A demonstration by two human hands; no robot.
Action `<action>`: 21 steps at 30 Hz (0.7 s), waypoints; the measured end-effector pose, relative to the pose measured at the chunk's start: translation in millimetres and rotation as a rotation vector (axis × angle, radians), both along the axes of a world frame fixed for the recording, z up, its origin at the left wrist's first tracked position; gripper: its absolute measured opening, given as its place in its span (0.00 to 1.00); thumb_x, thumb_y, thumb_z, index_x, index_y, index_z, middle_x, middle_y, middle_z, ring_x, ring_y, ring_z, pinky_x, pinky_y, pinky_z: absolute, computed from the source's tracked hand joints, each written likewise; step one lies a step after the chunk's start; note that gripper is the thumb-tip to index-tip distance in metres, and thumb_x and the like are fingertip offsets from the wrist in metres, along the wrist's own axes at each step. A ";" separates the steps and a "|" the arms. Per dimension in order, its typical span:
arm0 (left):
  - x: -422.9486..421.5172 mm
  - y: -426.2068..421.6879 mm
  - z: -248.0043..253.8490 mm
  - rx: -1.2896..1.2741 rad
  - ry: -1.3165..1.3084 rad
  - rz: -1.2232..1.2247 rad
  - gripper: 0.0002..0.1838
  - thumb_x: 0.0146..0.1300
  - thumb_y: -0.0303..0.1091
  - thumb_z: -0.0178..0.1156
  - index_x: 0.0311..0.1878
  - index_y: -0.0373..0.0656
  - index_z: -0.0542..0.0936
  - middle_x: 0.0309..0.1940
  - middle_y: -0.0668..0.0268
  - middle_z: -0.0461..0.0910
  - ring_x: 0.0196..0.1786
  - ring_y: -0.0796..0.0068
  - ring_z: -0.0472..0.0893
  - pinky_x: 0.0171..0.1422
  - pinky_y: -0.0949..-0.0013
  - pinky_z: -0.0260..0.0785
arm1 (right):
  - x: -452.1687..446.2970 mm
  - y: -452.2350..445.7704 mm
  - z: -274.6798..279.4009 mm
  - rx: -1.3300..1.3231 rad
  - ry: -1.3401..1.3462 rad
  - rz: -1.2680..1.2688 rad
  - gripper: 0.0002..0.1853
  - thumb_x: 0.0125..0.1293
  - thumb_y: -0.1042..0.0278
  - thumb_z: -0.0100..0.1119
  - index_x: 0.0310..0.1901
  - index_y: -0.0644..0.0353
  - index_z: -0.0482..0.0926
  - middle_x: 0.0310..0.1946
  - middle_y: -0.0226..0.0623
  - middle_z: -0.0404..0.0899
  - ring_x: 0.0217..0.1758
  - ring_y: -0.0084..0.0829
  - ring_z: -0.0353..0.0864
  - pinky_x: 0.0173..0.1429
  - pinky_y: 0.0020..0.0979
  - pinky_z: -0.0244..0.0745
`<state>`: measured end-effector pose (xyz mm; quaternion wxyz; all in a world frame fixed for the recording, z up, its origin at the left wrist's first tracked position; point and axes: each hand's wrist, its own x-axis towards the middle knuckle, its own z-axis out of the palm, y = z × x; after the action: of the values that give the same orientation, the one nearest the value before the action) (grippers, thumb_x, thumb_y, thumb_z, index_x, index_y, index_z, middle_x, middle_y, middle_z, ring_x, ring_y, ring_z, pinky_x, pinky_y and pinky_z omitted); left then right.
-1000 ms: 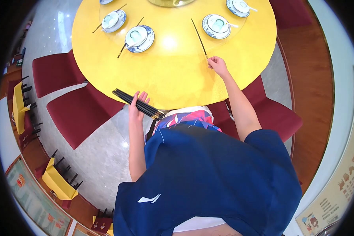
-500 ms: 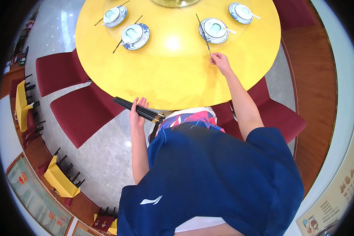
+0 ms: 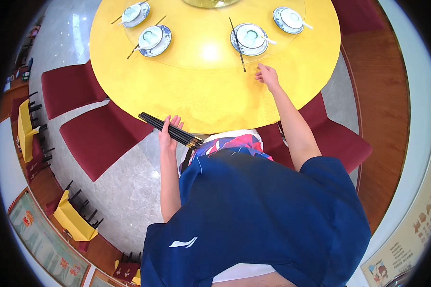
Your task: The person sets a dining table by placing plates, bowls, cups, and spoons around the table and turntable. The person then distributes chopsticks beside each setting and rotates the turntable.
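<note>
My left hand [image 3: 168, 134] is closed around a bundle of black chopsticks [image 3: 181, 136] with gold-coloured ends, held by the near edge of the table. My right hand [image 3: 267, 76] is over the yellow tabletop, fingers loosely bent and apart, with nothing in them. Just to its left, a dark pair of chopsticks [image 3: 237, 45] lies beside a blue-and-white plate [image 3: 234, 43] that bears a white bowl [image 3: 249, 35]. A white spoon [image 3: 270, 41] sticks out on that bowl's right side.
The round yellow table [image 3: 210, 105] carries a clear turntable [image 3: 189, 60] with several similar settings, including a left plate [image 3: 165, 43] and a right plate [image 3: 277, 25]. Dark red chairs [image 3: 100, 138] stand around it. Smaller yellow-covered tables [image 3: 74, 220] are at far left.
My right hand has let go of the chopsticks beside the near right plate. The settings have shifted round on the turntable, the near ones leftward. My left hand has barely moved.
</note>
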<state>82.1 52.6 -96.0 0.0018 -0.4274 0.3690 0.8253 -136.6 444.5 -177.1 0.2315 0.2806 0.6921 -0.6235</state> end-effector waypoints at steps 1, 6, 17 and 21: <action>0.4 -0.4 -0.7 0.000 0.000 0.003 0.20 0.70 0.35 0.53 0.59 0.34 0.66 0.56 0.44 0.72 0.60 0.52 0.74 0.63 0.50 0.70 | -0.8 3.8 0.1 0.035 -0.015 0.008 0.22 0.65 0.50 0.56 0.47 0.64 0.77 0.29 0.35 0.80 0.27 0.22 0.79 0.30 0.24 0.72; 4.9 -4.9 -8.9 0.013 -0.017 -0.002 0.18 0.70 0.34 0.53 0.58 0.34 0.67 0.54 0.45 0.73 0.59 0.52 0.76 0.61 0.50 0.71 | -14.5 8.8 -14.0 0.110 -0.022 -0.118 0.19 0.65 0.53 0.57 0.47 0.62 0.75 0.31 0.35 0.80 0.26 0.22 0.77 0.28 0.24 0.71; 14.3 4.5 -7.7 0.037 0.017 -0.059 0.21 0.72 0.35 0.49 0.63 0.34 0.64 0.58 0.46 0.71 0.63 0.55 0.72 0.64 0.48 0.68 | -61.9 12.2 -66.5 -0.442 -0.217 -0.460 0.08 0.69 0.62 0.57 0.40 0.56 0.75 0.29 0.29 0.77 0.23 0.21 0.72 0.19 0.20 0.60; 6.3 17.0 -0.3 0.019 0.002 -0.111 0.21 0.72 0.35 0.49 0.64 0.36 0.64 0.58 0.46 0.71 0.63 0.55 0.72 0.64 0.47 0.69 | -41.6 -15.7 -51.5 -0.238 -0.154 -0.526 0.06 0.67 0.64 0.58 0.37 0.55 0.75 0.28 0.29 0.76 0.22 0.21 0.72 0.18 0.20 0.59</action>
<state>88.4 69.6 -96.3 0.0512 -0.4055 0.3844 0.8278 -178.2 428.8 -228.6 0.1453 0.4676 0.4981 -0.7157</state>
